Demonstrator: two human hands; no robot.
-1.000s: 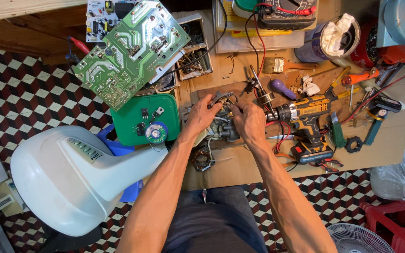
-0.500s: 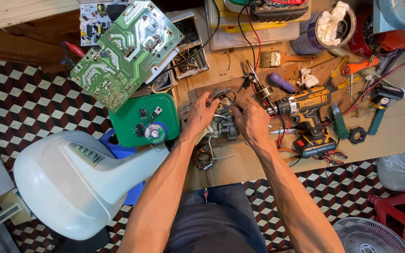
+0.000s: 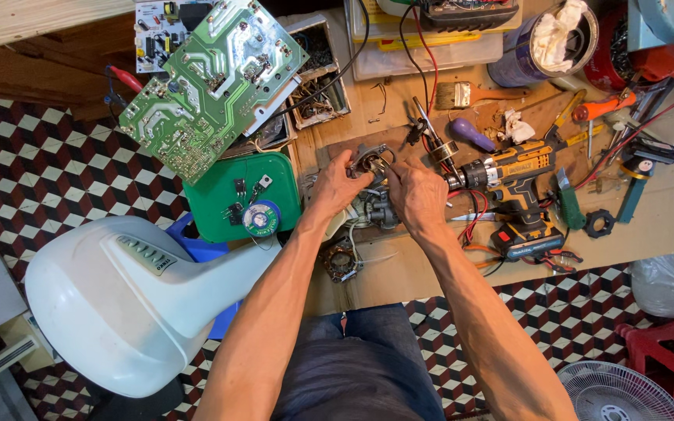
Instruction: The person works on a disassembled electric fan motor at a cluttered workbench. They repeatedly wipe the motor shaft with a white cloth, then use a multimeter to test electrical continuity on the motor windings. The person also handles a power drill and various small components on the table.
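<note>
My left hand (image 3: 339, 185) and my right hand (image 3: 417, 195) meet over a small grey metal motor part (image 3: 370, 158) with wires, held between the fingers of both hands above a cardboard-covered work surface (image 3: 423, 265). A second grey motor piece (image 3: 380, 210) lies just below the hands. A round metal bracket (image 3: 341, 261) rests near my left forearm. A yellow and black cordless drill (image 3: 512, 183) lies right of my right hand.
A green circuit board (image 3: 212, 86) leans at the upper left above a green tray (image 3: 228, 203) with a solder spool. A white fan base (image 3: 118, 288) stands at the left. Screwdrivers, a brush (image 3: 470, 95), pliers and wires crowd the right side.
Both hands stay together on the motor part. The view has shifted slightly, and the fingers have turned the part a little.
</note>
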